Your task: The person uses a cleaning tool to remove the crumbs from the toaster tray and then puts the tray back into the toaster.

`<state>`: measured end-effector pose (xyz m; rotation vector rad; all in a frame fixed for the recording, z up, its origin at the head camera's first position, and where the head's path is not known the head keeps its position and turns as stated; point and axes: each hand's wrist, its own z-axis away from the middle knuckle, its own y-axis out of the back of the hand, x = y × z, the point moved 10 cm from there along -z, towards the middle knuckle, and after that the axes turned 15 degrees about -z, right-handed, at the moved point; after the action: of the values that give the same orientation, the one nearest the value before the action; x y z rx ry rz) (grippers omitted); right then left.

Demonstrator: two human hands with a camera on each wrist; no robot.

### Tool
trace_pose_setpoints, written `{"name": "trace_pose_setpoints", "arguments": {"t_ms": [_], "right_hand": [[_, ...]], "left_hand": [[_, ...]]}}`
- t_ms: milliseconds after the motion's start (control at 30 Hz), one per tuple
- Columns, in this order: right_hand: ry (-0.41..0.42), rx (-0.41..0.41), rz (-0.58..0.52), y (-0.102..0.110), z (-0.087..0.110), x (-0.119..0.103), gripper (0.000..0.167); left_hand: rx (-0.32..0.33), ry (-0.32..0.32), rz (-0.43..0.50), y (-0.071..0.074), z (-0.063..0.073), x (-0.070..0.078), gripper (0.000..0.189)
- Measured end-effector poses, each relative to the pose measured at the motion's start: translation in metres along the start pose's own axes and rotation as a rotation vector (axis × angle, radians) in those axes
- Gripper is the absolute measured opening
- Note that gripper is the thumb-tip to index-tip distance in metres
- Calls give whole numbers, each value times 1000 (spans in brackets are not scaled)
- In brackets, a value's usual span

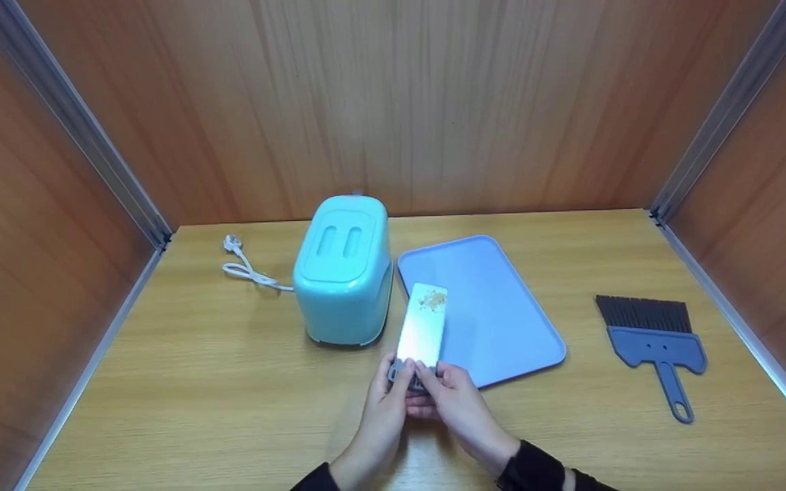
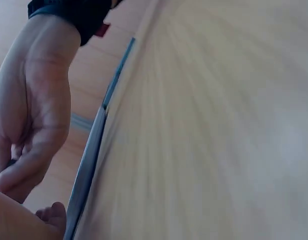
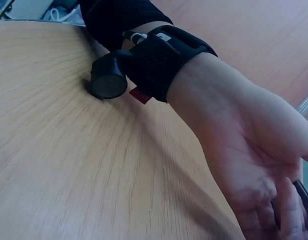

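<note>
A slim metal crumb tray (image 1: pixel 423 327), with a patch of brown crumbs (image 1: pixel 433 300) on its far end, points away from me over the left part of the blue tray. My left hand (image 1: pixel 381 412) grips its near left corner, thumb on top. From the other side my right hand (image 1: pixel 462 409) holds the near right corner, its thumb also pressing down on top and fingers underneath. Just left of the crumb tray stands a turquoise toaster (image 1: pixel 340 273). In the wrist views only a dark sliver of the held piece shows.
The blue serving tray (image 1: pixel 502 320) lies flat, right of the toaster. A white cord with a plug (image 1: pixel 241 266) trails left from the toaster. Far right lies a blue brush (image 1: pixel 659 348) with dark bristles. Wood panels (image 1: pixel 406 102) wall the table at back and sides.
</note>
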<state>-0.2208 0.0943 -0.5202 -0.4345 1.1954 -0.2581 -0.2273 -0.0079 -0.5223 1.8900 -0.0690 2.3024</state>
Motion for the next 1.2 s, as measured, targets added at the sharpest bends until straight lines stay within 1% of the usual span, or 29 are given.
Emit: {"name": "trace_pose_setpoints", "arguments": {"t_ms": [33, 100, 133, 200, 267, 367, 500, 667, 867, 967, 1067, 1133, 1200], "right_hand": [[7, 9, 1, 0, -1, 0, 38], [22, 21, 1, 0, -1, 0, 38], [27, 26, 1, 1, -2, 0, 37], [32, 32, 3, 0, -3, 0, 38], [27, 34, 4, 1, -4, 1, 39], [13, 24, 9, -1, -6, 2, 42], [14, 3, 27, -3, -5, 2, 44], [16, -17, 47, -5, -4, 3, 48], [-24, -57, 85, -3, -3, 6, 56], [-61, -79, 126, 4, -1, 7, 60], [-100, -91, 176, 15, 0, 3, 62], [-112, -81, 212, 24, 0, -2, 63], [-107, -56, 259, 36, -1, -9, 62]], "left_hand": [[25, 9, 33, -2, -1, -1, 51], [83, 5, 93, -3, -3, -3, 43], [116, -2, 114, -2, -3, -2, 38], [155, -3, 143, -2, -4, -3, 32], [176, 8, 160, -2, -5, -4, 31], [191, 35, 154, 1, -8, -7, 33], [195, 55, 145, 4, -12, -9, 34], [177, 55, 148, 7, -14, -10, 34], [148, 47, 144, 11, -15, -8, 33], [132, 54, 143, 12, -16, -7, 32], [133, 61, 135, 15, -18, -6, 31], [121, 62, 160, 16, -19, -5, 30], [101, 59, 187, 16, -20, -3, 30]]}}
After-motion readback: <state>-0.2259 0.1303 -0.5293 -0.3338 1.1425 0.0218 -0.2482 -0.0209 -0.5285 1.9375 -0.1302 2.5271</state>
